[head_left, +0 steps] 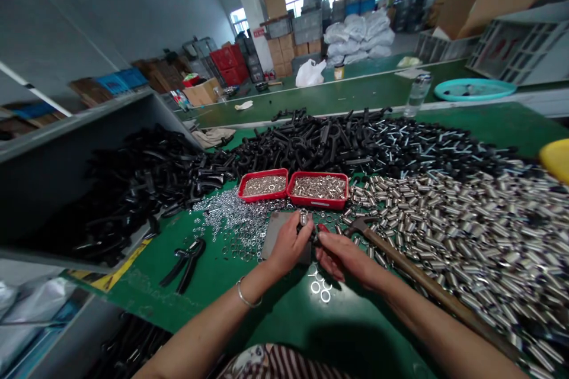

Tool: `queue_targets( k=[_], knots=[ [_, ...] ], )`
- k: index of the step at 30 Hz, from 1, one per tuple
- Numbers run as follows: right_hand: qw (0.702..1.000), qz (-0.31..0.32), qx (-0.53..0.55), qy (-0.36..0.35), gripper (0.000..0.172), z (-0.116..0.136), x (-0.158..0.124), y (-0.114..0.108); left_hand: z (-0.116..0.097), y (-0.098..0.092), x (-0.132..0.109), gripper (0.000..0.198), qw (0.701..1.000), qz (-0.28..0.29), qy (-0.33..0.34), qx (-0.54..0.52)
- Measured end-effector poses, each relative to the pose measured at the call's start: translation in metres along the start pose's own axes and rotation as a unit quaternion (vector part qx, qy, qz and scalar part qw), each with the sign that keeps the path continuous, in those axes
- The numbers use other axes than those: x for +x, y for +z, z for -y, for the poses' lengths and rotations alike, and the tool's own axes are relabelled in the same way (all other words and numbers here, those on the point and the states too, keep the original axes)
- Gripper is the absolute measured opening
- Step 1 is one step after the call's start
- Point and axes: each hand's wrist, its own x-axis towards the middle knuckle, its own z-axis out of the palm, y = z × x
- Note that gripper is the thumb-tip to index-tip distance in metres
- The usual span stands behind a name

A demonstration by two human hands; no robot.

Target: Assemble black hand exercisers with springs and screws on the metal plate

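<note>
My left hand [288,244] is closed, thumb and fingers pinching a shiny coil spring [304,217] that stands up above the fingertips. Close beside it, my right hand [340,256] is curled around a small black part [315,237], partly hidden by the fingers. Something red shows at the right fingertips; I cannot make out what it is. Both hands meet over the right edge of a grey metal block [273,237] on the green table [213,314]. Several flat metal rings [325,296] lie just below the right hand.
Two red trays [317,204] of small metal parts sit ahead. A hammer [409,266] lies right, against piled springs [444,225]. Black handles [311,136] and black-headed bolts [413,142] heap behind. Loose rings [240,222] and a black plier-like tool [189,262] are left.
</note>
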Motion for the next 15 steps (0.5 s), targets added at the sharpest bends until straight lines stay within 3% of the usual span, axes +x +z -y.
queue_targets(
  k=[1, 5, 7, 9, 12, 15],
  knots=[
    [1.0, 0.007, 0.004, 0.002, 0.06, 0.001, -0.003, -0.002, -0.005, 0.001, -0.001, 0.022, 1.0, 0.008, 0.008, 0.003],
    [0.985, -0.093, -0.13, -0.071, 0.043, 0.006, -0.011, -0.007, -0.009, 0.003, -0.003, 0.022, 1.0, 0.014, -0.017, 0.009],
    [0.987, -0.039, -0.14, -0.065, 0.045, 0.005, -0.012, -0.006, 0.003, 0.001, -0.002, 0.022, 0.998, 0.056, -0.012, 0.033],
    [0.986, 0.003, -0.159, -0.042, 0.041, 0.001, -0.013, -0.007, 0.023, -0.005, 0.004, 0.021, 0.986, 0.134, 0.018, 0.095],
    [0.965, -0.066, -0.254, -0.008, 0.031, -0.008, -0.017, -0.016, 0.053, -0.018, 0.017, 0.021, 0.944, 0.238, 0.047, 0.223],
    [0.947, -0.117, -0.3, 0.011, 0.031, -0.017, -0.033, -0.04, 0.065, -0.033, 0.034, 0.026, 0.914, 0.265, 0.069, 0.299]
  ],
)
